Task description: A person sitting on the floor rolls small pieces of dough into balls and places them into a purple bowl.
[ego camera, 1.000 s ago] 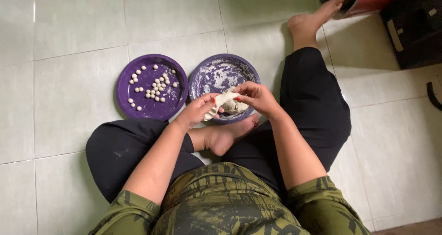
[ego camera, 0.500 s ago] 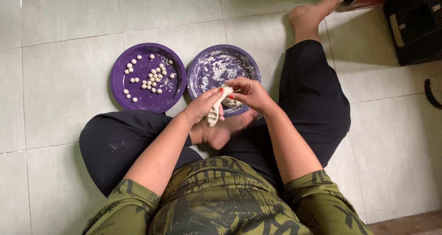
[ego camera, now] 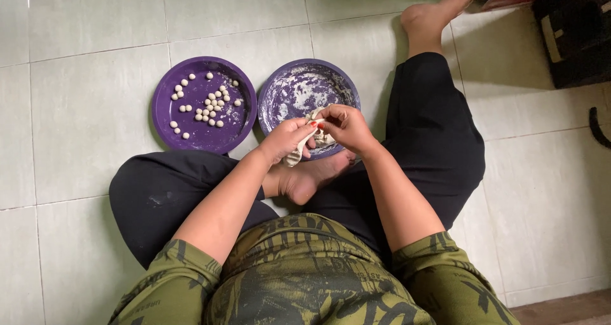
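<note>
Above the near edge of the flour-dusted purple plate [ego camera: 289, 86], a strip of pale dough [ego camera: 299, 152] is held between both hands. The left hand [ego camera: 286, 140] is closed around the lower part of the strip, with the fingers curled over it and the free end protruding below the palm. The right hand [ego camera: 344, 126] is pinched shut on the upper end of the dough, thumb and fingertips meeting those of the left hand, so that the two hands are touching. More dough is partly hidden under the right hand; its shape cannot be made out.

A second purple plate [ego camera: 168, 89] is placed just beside the first, on the left, the rims nearly touching. Small dough balls [ego camera: 207, 105] are scattered across it, most grouped near the centre. Both plates are set on the pale tiled floor [ego camera: 95, 121]. A bare foot [ego camera: 312, 175] is tucked directly beneath the hands, and the other leg is extended to the right of the plates.
</note>
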